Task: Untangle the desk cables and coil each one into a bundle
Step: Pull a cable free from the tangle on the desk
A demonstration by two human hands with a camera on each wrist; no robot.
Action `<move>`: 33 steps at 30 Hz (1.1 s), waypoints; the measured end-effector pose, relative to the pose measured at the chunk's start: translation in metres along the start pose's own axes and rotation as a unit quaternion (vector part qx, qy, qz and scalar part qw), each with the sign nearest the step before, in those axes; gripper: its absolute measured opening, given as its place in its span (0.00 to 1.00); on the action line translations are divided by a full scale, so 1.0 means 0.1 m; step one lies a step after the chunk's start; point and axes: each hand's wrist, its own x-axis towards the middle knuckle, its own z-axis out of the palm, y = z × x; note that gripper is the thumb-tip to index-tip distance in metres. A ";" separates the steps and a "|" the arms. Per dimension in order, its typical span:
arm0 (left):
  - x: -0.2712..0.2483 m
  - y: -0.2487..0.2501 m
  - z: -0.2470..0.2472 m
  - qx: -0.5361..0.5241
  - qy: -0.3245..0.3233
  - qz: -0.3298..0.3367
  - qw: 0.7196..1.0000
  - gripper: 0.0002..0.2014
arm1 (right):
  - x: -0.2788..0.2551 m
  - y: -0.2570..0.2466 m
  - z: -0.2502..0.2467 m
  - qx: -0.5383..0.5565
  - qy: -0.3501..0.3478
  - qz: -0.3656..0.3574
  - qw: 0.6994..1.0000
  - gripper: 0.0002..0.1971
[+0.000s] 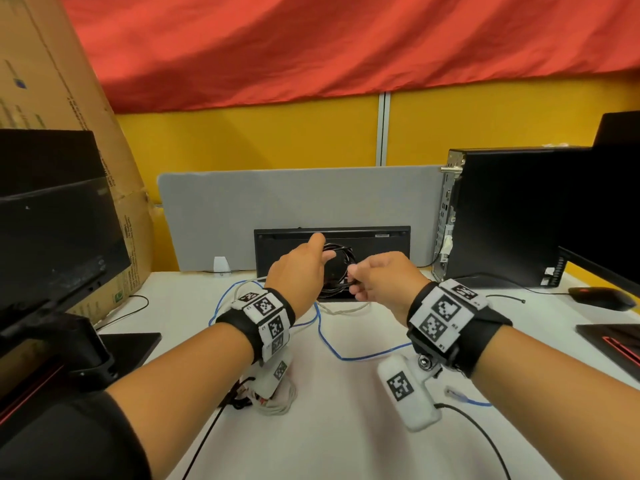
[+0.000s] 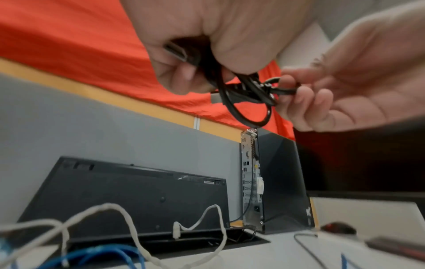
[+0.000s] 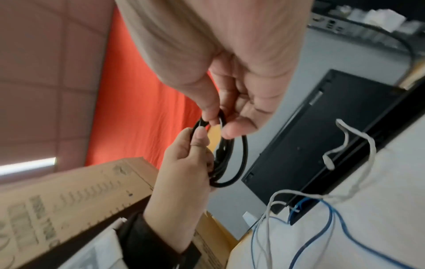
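A coiled black cable [image 1: 337, 268] hangs in the air over the desk between both hands. My left hand [image 1: 304, 265] grips its loops and a plug end [image 2: 177, 51] in curled fingers. My right hand [image 1: 372, 277] pinches the other side of the coil [image 3: 220, 145] between thumb and fingers. A blue cable [image 1: 332, 344] snakes loose across the white desk [image 1: 346, 427]. A whitish cable [image 2: 128, 225] lies looped beside it, with another whitish bundle [image 1: 277, 400] under my left wrist.
A black keyboard [image 1: 377, 244] leans on the grey divider [image 1: 242, 209]. A PC tower [image 1: 502, 216] stands at the right, with a mouse [image 1: 599, 297] beside it. Monitors [image 1: 52, 230] and a cardboard box [image 1: 69, 98] fill the left. A thin black wire [image 1: 481, 431] trails near the front.
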 end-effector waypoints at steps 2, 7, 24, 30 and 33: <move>0.02 -0.02 -0.03 -0.134 -0.014 -0.028 0.990 0.10 | 0.00 0.03 -0.01 0.097 -0.012 -0.007 0.995 0.09; -0.04 -0.10 -0.06 -0.485 -0.129 -0.125 0.856 0.05 | 0.09 0.02 -0.13 0.202 -0.027 0.034 0.978 0.12; -0.10 0.18 -0.06 -0.641 -0.062 -0.247 0.724 0.06 | 0.27 0.34 -0.31 -0.045 0.138 -0.163 0.976 0.05; -0.15 0.32 -0.01 -0.678 -0.047 -0.269 0.682 0.08 | 0.14 0.22 -0.13 0.290 0.090 -0.021 0.953 0.07; -0.16 0.33 0.02 -0.677 -0.050 -0.268 0.684 0.09 | 0.05 0.16 -0.10 0.307 0.070 0.003 0.949 0.08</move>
